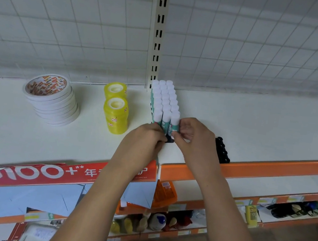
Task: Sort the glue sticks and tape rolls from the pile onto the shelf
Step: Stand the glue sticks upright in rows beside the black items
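A person stood at a white shelf point(29, 143) with an orange front edge, both bare arms reaching up onto it. The glue sticks point(164, 101), white-capped with teal and white labels, stood upright in a tight block three wide, running from the back of the shelf toward the front, right beside a slotted metal post point(158, 39).

The left hand point(143, 140) was at the front of the block, its fingers curled in against the lower parts of the nearest sticks. The right hand point(192, 137) met it from the other side, thumb and fingertips pinching the front right stick near its base. The two hands were almost touching, with something small and dark between them that I could not make out.

To the left, well apart from the block, yellow tape rolls point(115, 114) stood in two stacks, one behind the other. Farther left sat a taller, leaning stack of white tape rolls point(50, 100) with a red and orange printed core. Just right of the right hand lay a row of small black objects point(222, 151) near the shelf edge. A white wire grid point(65, 27) backed the shelf. A red banner point(46, 172) hung below the front edge, above lower shelves of assorted goods.
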`<state>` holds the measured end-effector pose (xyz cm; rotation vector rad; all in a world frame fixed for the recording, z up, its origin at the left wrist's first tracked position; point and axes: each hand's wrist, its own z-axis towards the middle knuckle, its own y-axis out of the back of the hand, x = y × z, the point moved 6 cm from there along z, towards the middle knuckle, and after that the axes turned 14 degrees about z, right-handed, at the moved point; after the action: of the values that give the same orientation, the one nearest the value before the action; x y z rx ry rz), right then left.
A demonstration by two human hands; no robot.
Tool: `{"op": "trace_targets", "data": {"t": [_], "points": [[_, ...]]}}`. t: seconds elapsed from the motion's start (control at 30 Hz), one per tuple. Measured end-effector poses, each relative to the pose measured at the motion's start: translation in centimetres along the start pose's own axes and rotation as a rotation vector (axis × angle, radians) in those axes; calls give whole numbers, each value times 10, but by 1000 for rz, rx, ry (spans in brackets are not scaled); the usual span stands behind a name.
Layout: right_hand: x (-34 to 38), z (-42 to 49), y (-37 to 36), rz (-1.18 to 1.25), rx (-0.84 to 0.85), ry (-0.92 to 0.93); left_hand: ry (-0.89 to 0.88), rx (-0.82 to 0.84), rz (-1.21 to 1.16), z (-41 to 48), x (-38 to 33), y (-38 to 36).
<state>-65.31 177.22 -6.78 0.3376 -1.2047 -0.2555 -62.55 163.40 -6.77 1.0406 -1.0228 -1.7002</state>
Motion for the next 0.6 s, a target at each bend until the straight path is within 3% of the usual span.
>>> {"op": "trace_targets", "data": {"t": [0.17, 0.6], "points": [[-6, 1, -5, -36, -47, -5, 2, 76, 66, 1, 2, -11], [-19, -6, -13, -76, -85, -92, 34, 69, 93, 1, 3, -11]]}}
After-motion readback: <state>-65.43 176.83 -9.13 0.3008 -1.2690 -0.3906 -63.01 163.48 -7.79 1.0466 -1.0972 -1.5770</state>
